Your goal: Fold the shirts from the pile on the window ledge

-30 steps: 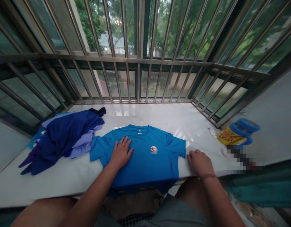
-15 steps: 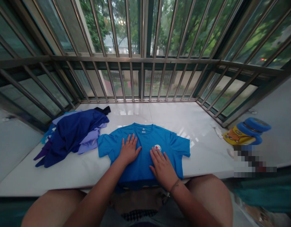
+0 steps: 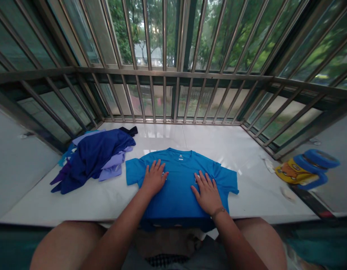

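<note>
White ledge (image 3: 246, 150), barred window (image 3: 165, 67), green daylight

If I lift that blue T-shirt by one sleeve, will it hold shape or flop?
Likely floppy: the blue T-shirt lies flat and its hem droops off the ledge. It probably slides easily, since the ledge looks glossy.

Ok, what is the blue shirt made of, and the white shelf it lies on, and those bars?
The blue shirt looks like thin, smooth sports fabric, maybe polyester: it lies flat with soft creases. The white ledge seems polished stone or tile, since it mirrors the daylight. The bars look like brushed metal, grey with a dull sheen.
</note>
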Demonstrator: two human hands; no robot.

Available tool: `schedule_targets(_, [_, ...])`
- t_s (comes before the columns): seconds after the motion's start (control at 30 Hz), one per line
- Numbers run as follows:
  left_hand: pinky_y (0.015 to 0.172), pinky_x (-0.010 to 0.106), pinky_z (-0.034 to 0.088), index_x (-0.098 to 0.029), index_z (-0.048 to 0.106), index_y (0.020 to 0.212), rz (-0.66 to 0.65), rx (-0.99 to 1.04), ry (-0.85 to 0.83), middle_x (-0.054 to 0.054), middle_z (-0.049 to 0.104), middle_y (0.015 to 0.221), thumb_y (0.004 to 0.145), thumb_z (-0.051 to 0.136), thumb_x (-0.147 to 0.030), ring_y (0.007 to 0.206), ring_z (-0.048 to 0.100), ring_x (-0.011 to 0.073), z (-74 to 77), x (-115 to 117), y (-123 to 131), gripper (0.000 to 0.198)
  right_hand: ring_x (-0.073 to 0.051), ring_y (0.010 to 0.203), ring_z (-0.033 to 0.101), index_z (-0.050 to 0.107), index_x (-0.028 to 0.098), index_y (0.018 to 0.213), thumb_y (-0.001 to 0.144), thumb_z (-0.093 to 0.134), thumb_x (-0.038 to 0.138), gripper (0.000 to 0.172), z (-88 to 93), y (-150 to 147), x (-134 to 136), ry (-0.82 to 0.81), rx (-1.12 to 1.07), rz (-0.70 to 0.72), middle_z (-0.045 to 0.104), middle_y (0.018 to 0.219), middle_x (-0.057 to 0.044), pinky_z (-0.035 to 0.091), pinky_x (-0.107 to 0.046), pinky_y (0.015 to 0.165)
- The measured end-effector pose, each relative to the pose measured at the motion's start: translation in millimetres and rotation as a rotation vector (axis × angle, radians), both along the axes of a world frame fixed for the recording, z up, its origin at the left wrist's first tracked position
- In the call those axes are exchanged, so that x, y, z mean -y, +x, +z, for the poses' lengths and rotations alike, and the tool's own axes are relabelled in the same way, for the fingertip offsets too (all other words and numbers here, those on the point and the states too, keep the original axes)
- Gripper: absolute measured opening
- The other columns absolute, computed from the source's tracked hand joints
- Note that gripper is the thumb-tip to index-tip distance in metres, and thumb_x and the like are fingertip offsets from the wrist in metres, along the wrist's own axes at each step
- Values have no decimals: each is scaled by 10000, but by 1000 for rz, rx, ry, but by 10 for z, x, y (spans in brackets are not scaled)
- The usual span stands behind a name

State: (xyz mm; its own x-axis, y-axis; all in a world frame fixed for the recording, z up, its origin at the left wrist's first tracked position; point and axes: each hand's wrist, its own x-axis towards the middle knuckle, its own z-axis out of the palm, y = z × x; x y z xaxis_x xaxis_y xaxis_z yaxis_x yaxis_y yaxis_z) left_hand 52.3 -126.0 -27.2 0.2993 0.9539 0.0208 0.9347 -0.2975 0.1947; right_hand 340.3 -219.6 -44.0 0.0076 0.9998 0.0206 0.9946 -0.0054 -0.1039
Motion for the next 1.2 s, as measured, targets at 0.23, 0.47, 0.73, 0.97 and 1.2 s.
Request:
schedule_targets(0.23, [1212, 696, 389, -56, 468, 1647, 523, -163, -22, 287, 384, 1736, 1111, 329, -533, 1582, 406, 454, 77, 51, -928, 731, -335, 1671, 259, 397, 302, 1723, 1126, 349, 582, 662, -1, -21, 64, 17, 22, -23, 311, 1807, -38, 217, -609, 1328])
schedule_targets(0.47, [1115, 644, 467, 0, 672, 1389, 535, -276, -109, 354, 621, 1492, 1085, 363, -468, 1318, 651, 452, 365, 175, -994, 638, -353, 1665, 263, 390, 296, 1728, 1119, 357, 556, 662, -29, -64, 164, 28, 50, -62, 297, 1812, -48, 211, -636, 1322])
schedule_targets(0.73, [752, 400, 493, -189, 735, 901, 483, -66, -267, 179, 793, 935, 1042, 374, -724, 921, 755, 369, 469, 594, -1036, 661, -358, 1667, 259, 382, 293, 1731, 1126, 341, 563, 664, 52, -98, 180, 3, 43, -73, 286, 1816, -49, 208, -633, 1324])
schedule_targets(0.97, [668, 326, 374, -249, 595, 798, 406, 231, -126, 69, 729, 810, 982, 558, -511, 774, 691, 260, 188, 785, -693, 322, -352, 1670, 252, 390, 282, 1727, 1126, 348, 560, 664, 22, -94, 178, 3, 50, -76, 288, 1816, -51, 196, -632, 1329])
schedule_targets(1.2, [643, 298, 513, -254, 528, 798, 584, 1059, -277, -45, 593, 674, 707, 739, -735, 644, 614, 183, 93, 634, -1037, 533, -351, 1668, 253, 379, 299, 1732, 1124, 333, 568, 666, 32, -96, 181, 14, 38, -72, 301, 1812, -48, 202, -633, 1324])
